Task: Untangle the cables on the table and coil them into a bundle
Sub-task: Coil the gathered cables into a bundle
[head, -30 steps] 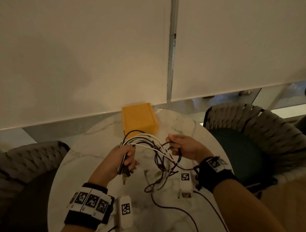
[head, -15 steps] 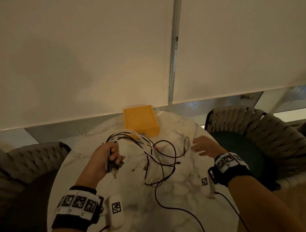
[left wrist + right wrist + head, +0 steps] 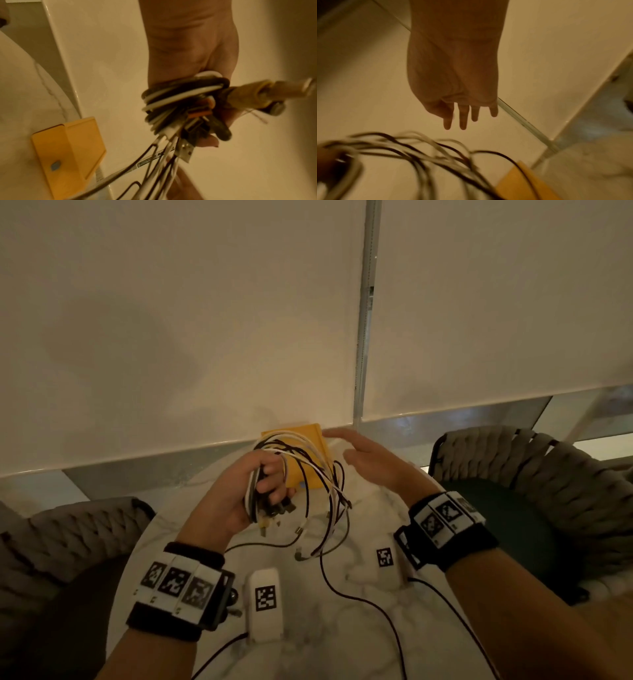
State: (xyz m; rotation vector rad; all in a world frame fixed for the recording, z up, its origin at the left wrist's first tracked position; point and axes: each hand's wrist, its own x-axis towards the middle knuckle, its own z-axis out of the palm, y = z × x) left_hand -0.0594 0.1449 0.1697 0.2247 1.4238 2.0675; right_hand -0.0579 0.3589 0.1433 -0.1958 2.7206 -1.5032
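Only wrist-visible, plugs (image 3: 193,129) among gripped cables (image 3: 180,93)

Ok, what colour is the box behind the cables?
Yellow-orange box, clearest in the left wrist view.

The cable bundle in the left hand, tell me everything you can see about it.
The cable bundle is a mix of thin black and white cords, several ending in metal connectors. The left hand holds the gathered part in a closed grip, raised above the marble table. Loose loops arch up in front of the yellow box; other strands hang down, and some ends trail on the table. The coil is untidy. The right hand hovers open beside the loops, not touching them.
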